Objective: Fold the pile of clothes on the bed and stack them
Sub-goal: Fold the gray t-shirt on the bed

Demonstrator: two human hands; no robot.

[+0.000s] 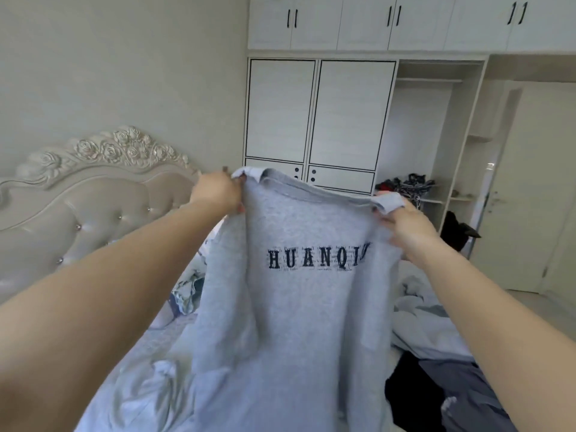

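Both arms are extended forward and upward, holding a grey sweatshirt [299, 291] spread in the air above the bed [146, 347]. The left hand [218, 194] is at the left shoulder of the garment, with the back of the hand toward the camera; its fingers are clamped on the fabric just beside the collar, but the fingertips are mostly hidden behind the cloth. The right hand [405, 224] is at the right shoulder, with its fingers curled round a bunched fold of fabric; the thumb is covered by that fold. The sweatshirt hangs from the two hands, and its lower hem runs out of the bottom edge of the view. It is light heather grey with a ribbed neckline, and it carries dark block lettering that reads "HUANQI"; a fold near the right hand covers the end of the word. A sleeve hangs along the left side, partly merged with the body of the garment. Below, the bed carries pale crumpled clothes [143, 388] at lower left, a patterned item [185, 291] near the left forearm, more pale fabric [427, 319] at the right, and black [405, 391] and dark grey pieces [461, 388] at lower right, all partly hidden by the arms and the sweatshirt. The padded headboard [93, 198] stands at left, and a white wardrobe [318, 113] stands behind, with dark items [405, 185] on its open shelf too small to identify.
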